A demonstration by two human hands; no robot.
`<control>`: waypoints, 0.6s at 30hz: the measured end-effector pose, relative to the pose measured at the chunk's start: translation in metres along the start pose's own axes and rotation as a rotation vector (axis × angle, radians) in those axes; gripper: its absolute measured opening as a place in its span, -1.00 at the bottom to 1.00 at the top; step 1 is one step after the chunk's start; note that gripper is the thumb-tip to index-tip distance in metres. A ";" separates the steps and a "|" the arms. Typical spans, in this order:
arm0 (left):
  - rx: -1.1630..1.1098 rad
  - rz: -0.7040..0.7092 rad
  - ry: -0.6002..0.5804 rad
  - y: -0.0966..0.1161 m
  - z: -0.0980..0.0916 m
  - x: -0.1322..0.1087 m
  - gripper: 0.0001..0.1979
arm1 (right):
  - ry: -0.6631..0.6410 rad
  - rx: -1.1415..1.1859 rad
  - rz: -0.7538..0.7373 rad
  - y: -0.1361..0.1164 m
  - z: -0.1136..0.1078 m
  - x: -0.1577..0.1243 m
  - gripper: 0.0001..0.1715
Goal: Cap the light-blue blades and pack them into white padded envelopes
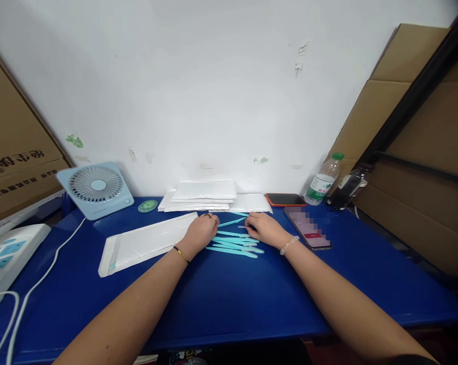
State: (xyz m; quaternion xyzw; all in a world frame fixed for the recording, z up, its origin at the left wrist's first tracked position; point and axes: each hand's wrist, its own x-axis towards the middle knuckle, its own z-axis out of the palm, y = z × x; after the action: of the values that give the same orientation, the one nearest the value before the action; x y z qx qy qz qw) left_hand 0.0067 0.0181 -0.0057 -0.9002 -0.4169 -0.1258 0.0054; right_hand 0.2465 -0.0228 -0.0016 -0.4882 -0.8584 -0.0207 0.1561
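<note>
Several slim turquoise sticks that look like eyebrow razors (pixel 236 243) lie in a loose row on the blue table, roughly side by side. My left hand (pixel 201 232) is closed at the left end of one razor (pixel 232 222), whose other end points toward my right hand. Fingers pinched, my right hand (pixel 265 227) is at that far end; a small clear piece (pixel 241 226) shows by its fingertips, and what it grips is hidden. Partly behind my left hand lies a long white padded envelope (pixel 149 243), with a bit of turquoise at its lower left end.
White envelopes (pixel 204 191) are stacked against the wall. To the right are an orange-edged phone (pixel 285 199), another phone (pixel 308 228), a water bottle (pixel 322 182) and a dark bottle (pixel 350 187). A blue fan (pixel 98 187) and white cable (pixel 48 271) are left.
</note>
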 end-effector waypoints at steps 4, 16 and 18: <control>-0.050 0.015 0.013 -0.002 0.002 -0.001 -0.78 | -0.020 0.005 -0.019 -0.002 0.001 0.000 -0.88; -0.291 -0.128 0.141 -0.010 -0.013 -0.004 -0.73 | -0.037 0.034 -0.083 -0.007 0.001 0.003 -0.84; -0.288 -0.105 0.138 -0.010 -0.017 -0.005 -0.67 | -0.030 0.057 -0.075 -0.006 0.001 0.002 -0.84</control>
State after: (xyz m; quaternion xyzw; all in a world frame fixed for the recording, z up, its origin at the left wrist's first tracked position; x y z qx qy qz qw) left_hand -0.0075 0.0194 0.0084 -0.8579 -0.4396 -0.2458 -0.1015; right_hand 0.2398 -0.0241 -0.0015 -0.4512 -0.8787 0.0054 0.1561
